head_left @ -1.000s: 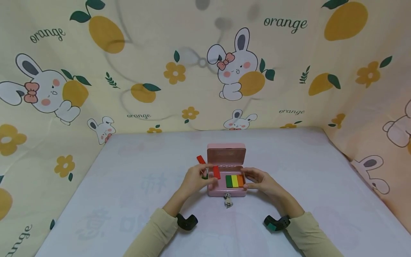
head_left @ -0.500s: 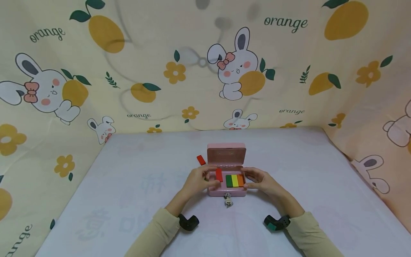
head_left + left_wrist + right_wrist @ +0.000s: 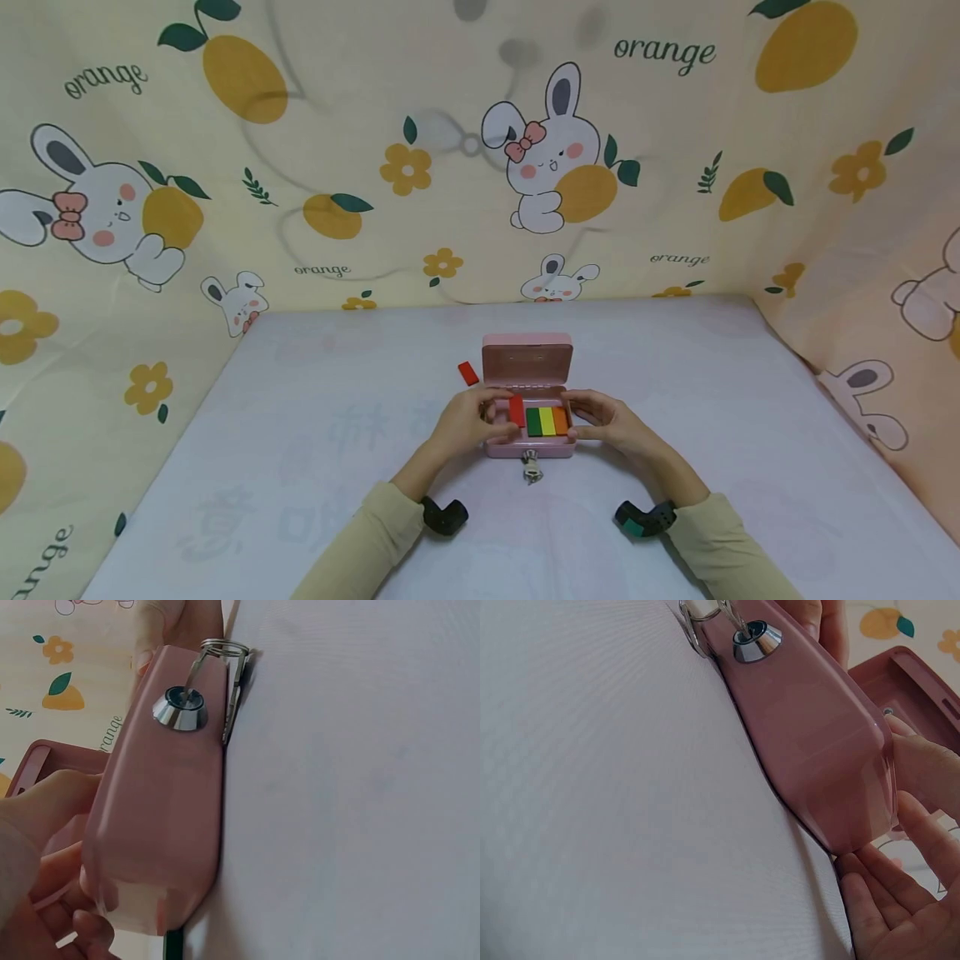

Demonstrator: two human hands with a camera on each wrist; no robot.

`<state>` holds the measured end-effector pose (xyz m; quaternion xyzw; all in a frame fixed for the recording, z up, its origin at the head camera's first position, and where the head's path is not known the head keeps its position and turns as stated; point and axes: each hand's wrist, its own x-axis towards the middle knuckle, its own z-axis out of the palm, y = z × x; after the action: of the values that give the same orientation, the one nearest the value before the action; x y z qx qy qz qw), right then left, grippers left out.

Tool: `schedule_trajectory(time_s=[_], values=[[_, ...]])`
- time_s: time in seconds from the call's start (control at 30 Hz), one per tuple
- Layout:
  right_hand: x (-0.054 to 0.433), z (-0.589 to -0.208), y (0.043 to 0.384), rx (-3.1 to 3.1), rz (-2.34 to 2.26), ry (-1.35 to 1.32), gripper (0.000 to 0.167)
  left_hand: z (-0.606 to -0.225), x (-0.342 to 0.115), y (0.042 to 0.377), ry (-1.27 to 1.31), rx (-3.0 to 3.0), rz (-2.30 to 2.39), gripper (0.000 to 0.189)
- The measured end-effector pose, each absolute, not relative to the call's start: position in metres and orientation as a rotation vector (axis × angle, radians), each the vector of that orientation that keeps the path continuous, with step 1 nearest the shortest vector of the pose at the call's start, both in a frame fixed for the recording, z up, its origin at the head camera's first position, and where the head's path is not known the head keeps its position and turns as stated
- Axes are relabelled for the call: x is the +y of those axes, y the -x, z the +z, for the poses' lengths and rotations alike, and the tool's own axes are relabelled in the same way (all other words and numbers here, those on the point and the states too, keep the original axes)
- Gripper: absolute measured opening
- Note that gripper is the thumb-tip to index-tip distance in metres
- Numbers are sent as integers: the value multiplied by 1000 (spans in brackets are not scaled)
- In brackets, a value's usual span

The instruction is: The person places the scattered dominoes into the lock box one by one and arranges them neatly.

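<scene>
A pink metal cash box [image 3: 501, 451] stands with its lid [image 3: 527, 364] raised. My left hand [image 3: 463, 419] pinches a red rectangular block [image 3: 517, 412] between thumb and fingers over the box's left half. Inside, a green block [image 3: 533, 422], a yellow block [image 3: 547, 422] and an orange one [image 3: 560, 421] lie side by side at the right. At the right wall my right hand [image 3: 611, 422] grips the box, thumb in front and fingers behind. Both wrist views show the box's front from outside; the red block is hidden there.
Another red block [image 3: 468, 372] lies on the white table behind the left hand. Keys [image 3: 532, 473] hang from the front lock [image 3: 180, 712]. A green piece [image 3: 173, 945] shows beside the box's left end. A printed cloth [image 3: 420, 225] rises behind the table.
My left hand has carried the red block rightward within the box, closer to the green block. The loose red block behind it has come into fuller view. The right hand keeps its place.
</scene>
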<state>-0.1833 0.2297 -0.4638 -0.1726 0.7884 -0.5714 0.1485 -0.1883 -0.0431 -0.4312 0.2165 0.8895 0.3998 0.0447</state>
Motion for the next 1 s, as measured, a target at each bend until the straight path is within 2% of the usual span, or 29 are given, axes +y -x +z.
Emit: schedule_trajectory(time_s=[1.0], values=[[229, -463, 183, 2248, -1659, 495, 62, -437, -34, 191, -667, 2847, 952, 44]])
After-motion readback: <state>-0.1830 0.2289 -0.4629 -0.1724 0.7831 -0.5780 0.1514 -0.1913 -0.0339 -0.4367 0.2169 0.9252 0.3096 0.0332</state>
